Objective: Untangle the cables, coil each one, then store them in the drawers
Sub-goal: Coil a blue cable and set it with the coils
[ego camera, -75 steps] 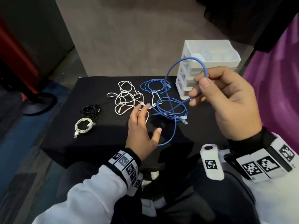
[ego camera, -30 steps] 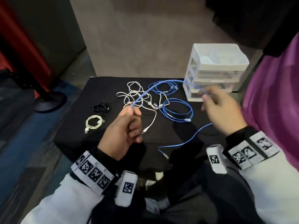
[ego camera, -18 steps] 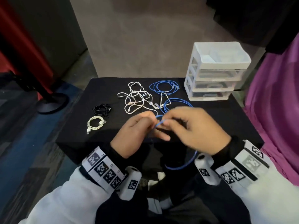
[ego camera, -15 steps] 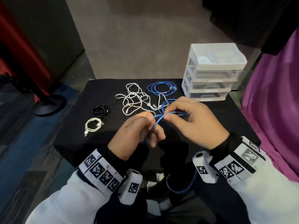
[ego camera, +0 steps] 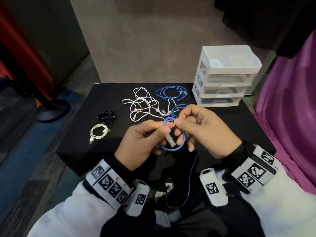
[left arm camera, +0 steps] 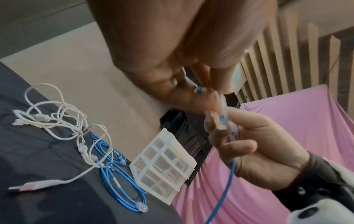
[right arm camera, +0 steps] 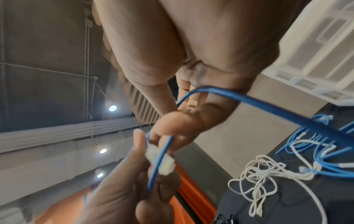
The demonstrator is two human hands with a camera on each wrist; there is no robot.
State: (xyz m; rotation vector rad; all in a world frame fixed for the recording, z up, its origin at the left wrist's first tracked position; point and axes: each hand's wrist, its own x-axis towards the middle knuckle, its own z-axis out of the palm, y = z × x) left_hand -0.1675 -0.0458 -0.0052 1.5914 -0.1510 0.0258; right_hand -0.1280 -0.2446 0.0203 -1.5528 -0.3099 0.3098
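Left hand (ego camera: 140,141) pinches the blue cable (ego camera: 172,147) beside its plug; right hand (ego camera: 203,129) pinches the first loop, above the table's near edge. Successive loops should match, untwisted, tail feeding freely.

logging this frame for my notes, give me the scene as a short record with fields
held: thin blue network cable, first small loop formed, rest hanging toward the lap
left hand: pinches cable near its clear plug
right hand: pinches the loop's top
done: coiled black cable, coiled white cable
pending: tangled white cables
drawers: white plastic three-drawer unit, shut
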